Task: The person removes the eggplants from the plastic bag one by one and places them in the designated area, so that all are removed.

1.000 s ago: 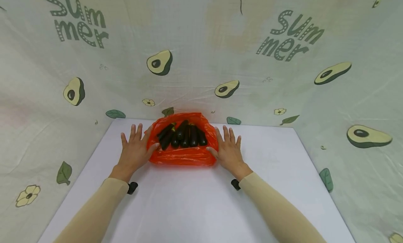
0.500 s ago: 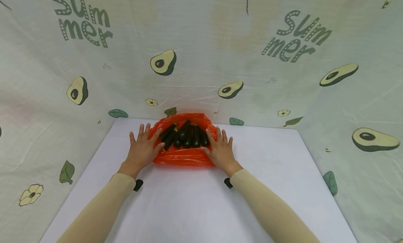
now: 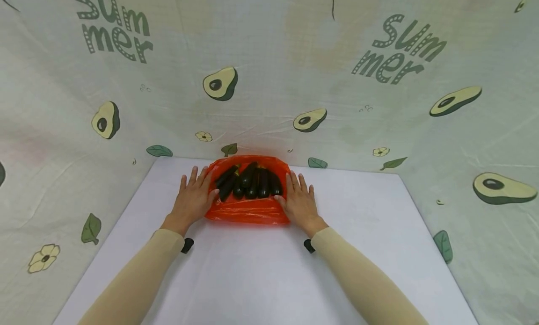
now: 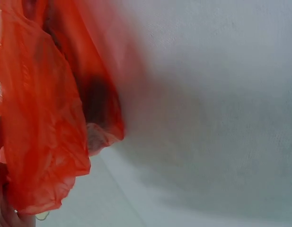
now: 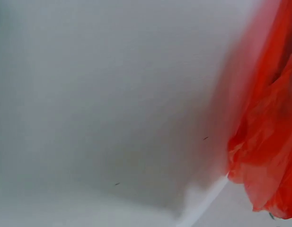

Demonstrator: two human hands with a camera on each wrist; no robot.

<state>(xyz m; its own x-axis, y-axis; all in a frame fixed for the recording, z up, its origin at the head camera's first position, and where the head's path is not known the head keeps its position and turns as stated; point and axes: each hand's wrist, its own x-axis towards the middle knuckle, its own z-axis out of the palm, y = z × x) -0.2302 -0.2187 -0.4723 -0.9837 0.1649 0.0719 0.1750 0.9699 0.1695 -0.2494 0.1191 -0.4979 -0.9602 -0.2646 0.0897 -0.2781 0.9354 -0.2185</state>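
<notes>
A red plastic bag (image 3: 248, 213) lies on the table with its mouth spread open. Several dark eggplants (image 3: 251, 189) show inside it, side by side. At the bag's left edge rests my left hand (image 3: 189, 201), fingers extended and thumb over the rim. My right hand (image 3: 301, 203) touches the opposite edge, its fingers likewise straight. In the left wrist view, the crumpled bag (image 4: 41, 109) hangs in folds beside a few partly visible fingertips. The right wrist view has the bag (image 5: 273, 142) at its right border; the right fingers are out of that view.
The white table (image 3: 248, 273) extends in front of the bag and to both sides. Behind it and at the sides hangs a pale cloth (image 3: 261, 44) printed with avocados, leaves and lettering. A dark wrist strap piece (image 3: 187, 245) shows under the left sleeve.
Both hands have drawn closer together against the bag's sides. The bag's back rim sits slightly lower and rounder. The whole head view has shifted a little.
</notes>
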